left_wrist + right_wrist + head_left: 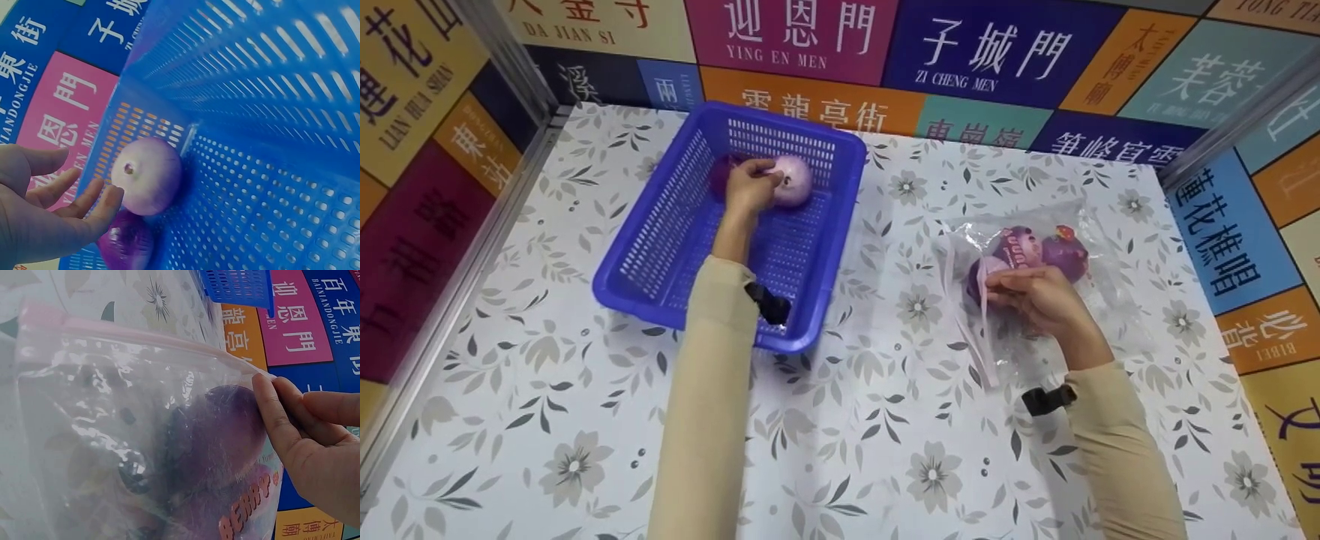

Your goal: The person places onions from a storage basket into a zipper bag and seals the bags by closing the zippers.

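Observation:
In the head view my left hand [751,186] is inside the purple plastic basket [660,296], over two onions at its far end. One is a pale purple onion [793,182]; the darker red onion [723,174] is partly hidden by the hand. The left wrist view shows the left hand's fingers [93,216] loosely spread beside the pale onion, holding nothing. To the right, my right hand [1039,298] pinches the pink-edged opening of a clear zip bag [1110,315]. Several purple onions [1065,255] lie in the bag, seen blurred through its printed plastic in the right wrist view.
A white table [840,420] with a grey floral pattern bears the basket and the bag. Coloured panels [802,45] with large lettering stand behind and on both sides. Black wrist cameras sit on both sleeves.

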The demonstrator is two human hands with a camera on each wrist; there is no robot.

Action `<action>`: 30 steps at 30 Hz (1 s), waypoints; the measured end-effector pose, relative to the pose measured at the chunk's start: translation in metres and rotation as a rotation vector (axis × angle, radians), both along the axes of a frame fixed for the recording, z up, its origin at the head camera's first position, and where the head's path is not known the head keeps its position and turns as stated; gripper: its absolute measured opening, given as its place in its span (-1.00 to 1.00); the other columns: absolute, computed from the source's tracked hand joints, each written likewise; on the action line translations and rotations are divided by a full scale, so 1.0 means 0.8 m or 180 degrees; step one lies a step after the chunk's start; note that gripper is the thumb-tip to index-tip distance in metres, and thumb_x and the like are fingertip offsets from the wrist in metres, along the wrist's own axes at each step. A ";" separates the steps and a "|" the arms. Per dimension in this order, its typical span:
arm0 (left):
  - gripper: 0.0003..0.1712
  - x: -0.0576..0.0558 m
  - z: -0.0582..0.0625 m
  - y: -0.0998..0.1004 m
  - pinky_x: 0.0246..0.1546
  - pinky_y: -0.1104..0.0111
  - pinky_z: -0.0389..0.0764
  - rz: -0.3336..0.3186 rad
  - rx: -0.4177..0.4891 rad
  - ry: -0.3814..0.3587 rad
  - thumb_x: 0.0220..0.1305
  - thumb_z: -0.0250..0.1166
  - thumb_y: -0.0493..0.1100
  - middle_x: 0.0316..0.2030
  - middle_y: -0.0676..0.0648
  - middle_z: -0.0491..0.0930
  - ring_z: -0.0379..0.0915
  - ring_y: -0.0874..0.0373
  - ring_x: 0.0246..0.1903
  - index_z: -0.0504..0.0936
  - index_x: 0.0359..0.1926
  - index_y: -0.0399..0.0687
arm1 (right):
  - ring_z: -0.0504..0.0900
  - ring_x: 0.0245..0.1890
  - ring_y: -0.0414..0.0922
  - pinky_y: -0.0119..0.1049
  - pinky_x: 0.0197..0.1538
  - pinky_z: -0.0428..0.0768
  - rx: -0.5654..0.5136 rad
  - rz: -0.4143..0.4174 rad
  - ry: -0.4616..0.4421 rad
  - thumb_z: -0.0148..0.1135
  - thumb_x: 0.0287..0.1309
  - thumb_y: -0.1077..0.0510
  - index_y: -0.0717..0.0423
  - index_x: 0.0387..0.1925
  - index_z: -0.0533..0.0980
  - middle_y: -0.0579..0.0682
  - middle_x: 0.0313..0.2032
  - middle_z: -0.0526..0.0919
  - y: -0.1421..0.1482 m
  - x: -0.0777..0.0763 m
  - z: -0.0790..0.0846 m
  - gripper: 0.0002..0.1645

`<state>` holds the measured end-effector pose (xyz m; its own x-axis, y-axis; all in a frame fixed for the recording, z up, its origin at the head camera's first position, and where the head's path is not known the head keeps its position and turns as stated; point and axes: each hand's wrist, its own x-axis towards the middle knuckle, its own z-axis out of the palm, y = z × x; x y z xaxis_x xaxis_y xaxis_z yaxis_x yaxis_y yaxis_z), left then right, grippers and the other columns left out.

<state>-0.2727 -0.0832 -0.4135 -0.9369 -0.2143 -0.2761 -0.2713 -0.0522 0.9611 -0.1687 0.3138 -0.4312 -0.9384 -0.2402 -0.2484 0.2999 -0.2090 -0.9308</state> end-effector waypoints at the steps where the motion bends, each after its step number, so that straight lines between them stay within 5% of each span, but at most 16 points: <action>1: -0.61 0.000 -0.001 -0.001 -0.61 0.54 0.43 -0.0022 0.0000 -0.0013 0.16 0.17 -0.41 -0.37 -0.04 0.39 0.30 0.29 -0.57 0.46 0.05 -0.38 | 0.64 -0.30 0.00 -0.13 -0.09 0.56 -0.0009 0.0014 0.0003 -0.17 0.15 0.57 0.53 -0.33 0.55 0.20 -0.38 0.64 0.000 0.000 0.000 -0.69; 5: -0.59 -0.001 -0.004 -0.003 -0.63 0.51 0.41 -0.0104 0.0011 -0.0105 0.19 0.16 -0.38 -0.30 -0.05 0.37 0.32 0.28 -0.59 0.44 0.09 -0.34 | 0.64 -0.30 0.00 -0.13 -0.09 0.56 -0.0082 0.0018 -0.0001 -0.20 0.15 0.59 0.55 -0.34 0.55 0.21 -0.38 0.64 -0.001 -0.001 -0.001 -0.67; 11: -0.55 -0.001 -0.009 -0.003 -0.52 0.43 0.47 -0.0215 -0.0136 -0.0197 0.20 0.15 -0.36 -0.02 -0.17 0.39 0.41 0.00 -0.13 0.41 0.14 -0.30 | 0.64 -0.30 0.01 -0.12 -0.09 0.56 -0.0049 -0.0009 0.0006 -0.19 0.14 0.59 0.58 -0.31 0.52 0.22 -0.37 0.64 -0.001 0.000 0.000 -0.69; 15: -0.53 -0.001 -0.010 -0.003 -0.53 0.44 0.48 -0.0287 -0.0271 -0.0192 0.20 0.15 -0.35 -0.02 -0.19 0.39 0.40 0.03 -0.13 0.39 0.16 -0.29 | 0.64 -0.30 0.00 -0.12 -0.08 0.56 -0.0008 -0.0014 -0.0005 -0.19 0.15 0.58 0.57 -0.31 0.53 0.21 -0.37 0.64 0.000 0.000 0.001 -0.69; 22: -0.50 -0.003 -0.013 -0.002 -0.18 0.20 0.56 -0.0320 -0.0317 -0.0174 0.18 0.13 -0.38 -0.03 -0.23 0.40 0.38 0.03 -0.08 0.36 0.18 -0.30 | 0.64 -0.29 0.01 -0.12 -0.07 0.55 -0.0038 0.0002 -0.0036 -0.20 0.15 0.58 0.55 -0.30 0.53 0.21 -0.37 0.64 0.001 0.000 0.000 -0.68; 30: -0.44 -0.004 -0.016 -0.005 -0.08 0.16 0.52 -0.0418 -0.0381 -0.0194 0.17 0.15 -0.37 0.10 -0.24 0.37 0.35 -0.01 0.04 0.30 0.23 -0.27 | 0.63 -0.29 0.01 -0.12 -0.07 0.55 -0.0061 0.0016 -0.0025 -0.18 0.14 0.59 0.57 -0.31 0.53 0.22 -0.37 0.63 0.000 -0.001 0.000 -0.70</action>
